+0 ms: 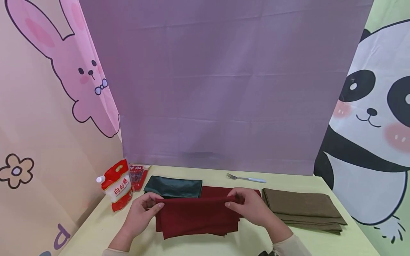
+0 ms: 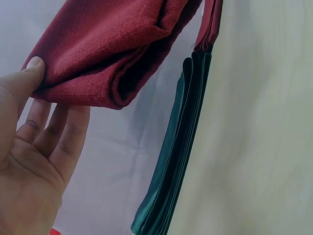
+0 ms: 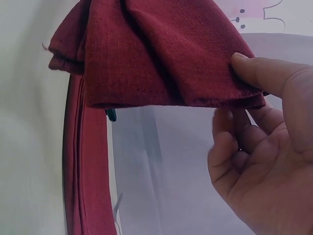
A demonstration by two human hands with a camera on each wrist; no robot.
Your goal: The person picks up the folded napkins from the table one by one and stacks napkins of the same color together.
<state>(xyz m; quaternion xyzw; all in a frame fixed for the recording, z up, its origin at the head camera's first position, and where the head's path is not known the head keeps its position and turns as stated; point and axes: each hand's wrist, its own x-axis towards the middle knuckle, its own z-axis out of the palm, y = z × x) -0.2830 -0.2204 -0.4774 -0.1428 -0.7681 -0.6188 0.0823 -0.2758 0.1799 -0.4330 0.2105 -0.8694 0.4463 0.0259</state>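
A folded dark red cloth [image 1: 198,217] hangs above the table, held by its two upper corners. My left hand [image 1: 142,212] pinches the left corner between thumb and fingers; the left wrist view shows the thumb on top of the folded layers. At the opposite corner my right hand [image 1: 251,208] pinches the cloth the same way. Behind it, on the table, lies another folded red cloth [image 1: 217,192], partly hidden by the held one. Beside that is a folded dark green cloth [image 1: 174,187], whose stacked layers [image 2: 171,147] show edge-on in the left wrist view.
A stack of folded brown cloths [image 1: 302,206] lies at the right of the pale table [image 1: 192,172]. A fork [image 1: 246,178] rests near the back edge. At the left stand a red-and-white bag [image 1: 118,186] with a spout and a red packet [image 1: 137,176]. A purple curtain [image 1: 224,89] hangs behind.
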